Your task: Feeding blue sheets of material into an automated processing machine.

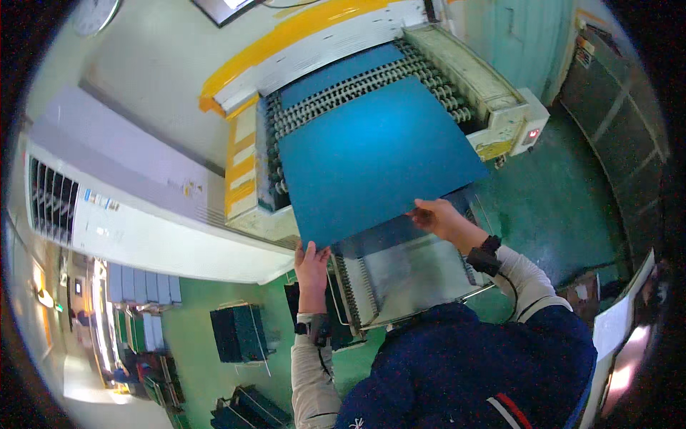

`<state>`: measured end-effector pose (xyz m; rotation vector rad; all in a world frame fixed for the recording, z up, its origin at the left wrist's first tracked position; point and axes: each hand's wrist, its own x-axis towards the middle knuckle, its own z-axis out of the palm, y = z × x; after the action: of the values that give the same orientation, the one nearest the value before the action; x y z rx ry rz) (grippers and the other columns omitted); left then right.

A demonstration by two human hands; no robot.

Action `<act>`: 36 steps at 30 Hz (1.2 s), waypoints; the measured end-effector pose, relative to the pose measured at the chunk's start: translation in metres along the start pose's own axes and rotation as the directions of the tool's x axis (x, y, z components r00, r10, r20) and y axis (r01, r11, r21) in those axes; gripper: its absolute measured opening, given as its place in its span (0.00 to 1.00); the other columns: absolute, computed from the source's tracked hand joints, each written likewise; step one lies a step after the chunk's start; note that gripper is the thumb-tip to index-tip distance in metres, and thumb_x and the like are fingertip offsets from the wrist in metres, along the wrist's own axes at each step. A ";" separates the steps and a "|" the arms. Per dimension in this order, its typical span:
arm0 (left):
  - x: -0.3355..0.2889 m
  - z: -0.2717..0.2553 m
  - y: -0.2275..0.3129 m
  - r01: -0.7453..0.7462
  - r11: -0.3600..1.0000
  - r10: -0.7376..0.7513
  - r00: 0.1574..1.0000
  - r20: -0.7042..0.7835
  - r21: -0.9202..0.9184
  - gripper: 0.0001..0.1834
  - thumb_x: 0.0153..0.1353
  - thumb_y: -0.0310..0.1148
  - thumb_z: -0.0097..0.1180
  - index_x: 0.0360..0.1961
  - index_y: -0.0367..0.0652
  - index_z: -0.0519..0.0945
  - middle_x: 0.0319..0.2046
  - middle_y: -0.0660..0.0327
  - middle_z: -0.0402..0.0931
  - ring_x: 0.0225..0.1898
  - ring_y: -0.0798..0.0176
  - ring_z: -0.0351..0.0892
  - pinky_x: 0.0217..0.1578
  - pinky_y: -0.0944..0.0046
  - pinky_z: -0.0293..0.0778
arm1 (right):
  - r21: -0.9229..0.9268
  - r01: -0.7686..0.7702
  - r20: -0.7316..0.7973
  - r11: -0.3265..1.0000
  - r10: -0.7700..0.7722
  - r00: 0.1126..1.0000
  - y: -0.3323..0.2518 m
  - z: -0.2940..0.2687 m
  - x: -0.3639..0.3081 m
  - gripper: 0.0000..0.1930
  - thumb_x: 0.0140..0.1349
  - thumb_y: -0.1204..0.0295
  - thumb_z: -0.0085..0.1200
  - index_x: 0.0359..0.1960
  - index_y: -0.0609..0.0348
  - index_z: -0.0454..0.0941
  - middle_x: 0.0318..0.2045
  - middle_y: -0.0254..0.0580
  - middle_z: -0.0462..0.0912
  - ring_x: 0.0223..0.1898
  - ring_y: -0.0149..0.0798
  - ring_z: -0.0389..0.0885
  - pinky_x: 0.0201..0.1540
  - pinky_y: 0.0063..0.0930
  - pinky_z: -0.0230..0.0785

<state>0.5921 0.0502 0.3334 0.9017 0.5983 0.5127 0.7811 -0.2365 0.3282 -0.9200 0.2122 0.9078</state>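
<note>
A large flat blue panel (379, 154) lies tilted over the roller bed (343, 93) of a machine, its near edge reaching out toward me. My left hand (312, 275) grips the near left corner, with the fingertips at the edge. My right hand (444, 220) pinches the near edge right of its middle, fingers partly hidden beneath the panel. Farther in, a second blue panel (343, 71) rests on the rollers, close to the white machine hood (300, 53). Below my hands stands a slotted rack (361, 289) with a sheet-like surface inside it.
A tall white air-conditioner-like cabinet (164, 229) slants along the left. Racks of dark panels (239, 334) stand on the green floor behind it. At the machine's right side is a control box (530, 132) with a red display. A dark panelled structure (614, 114) borders the far right.
</note>
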 end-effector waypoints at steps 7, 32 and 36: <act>0.022 -0.001 0.003 -0.061 0.997 0.064 0.996 -0.058 0.054 0.10 0.58 0.26 0.53 0.40 0.43 0.69 0.37 0.61 0.73 0.33 0.63 0.74 0.31 0.63 0.71 | -0.184 0.481 -0.349 0.857 -0.515 0.783 -0.077 -0.076 -0.030 0.10 0.57 0.69 0.55 0.36 0.61 0.75 0.24 0.35 0.76 0.25 0.32 0.74 0.28 0.26 0.68; 0.050 0.021 0.024 -0.081 0.966 0.080 0.997 0.015 0.244 0.26 0.58 0.21 0.49 0.58 0.44 0.61 0.39 0.56 0.71 0.33 0.62 0.74 0.32 0.64 0.75 | -0.248 0.526 -0.214 0.813 -0.576 0.789 -0.110 -0.105 0.001 0.07 0.59 0.72 0.50 0.37 0.62 0.72 0.26 0.38 0.77 0.22 0.32 0.75 0.25 0.24 0.68; 0.051 0.027 0.011 -0.032 0.979 0.035 0.999 -0.009 0.201 0.30 0.55 0.16 0.47 0.59 0.50 0.61 0.39 0.53 0.71 0.31 0.59 0.74 0.31 0.63 0.75 | -0.079 0.414 -0.257 0.907 -0.420 0.871 -0.102 -0.110 0.004 0.06 0.60 0.71 0.50 0.34 0.62 0.72 0.26 0.42 0.78 0.20 0.34 0.75 0.22 0.25 0.68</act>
<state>0.6450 0.0734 0.3425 1.1023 0.6555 0.4946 0.8827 -0.3461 0.3191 -1.0578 0.2239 0.3818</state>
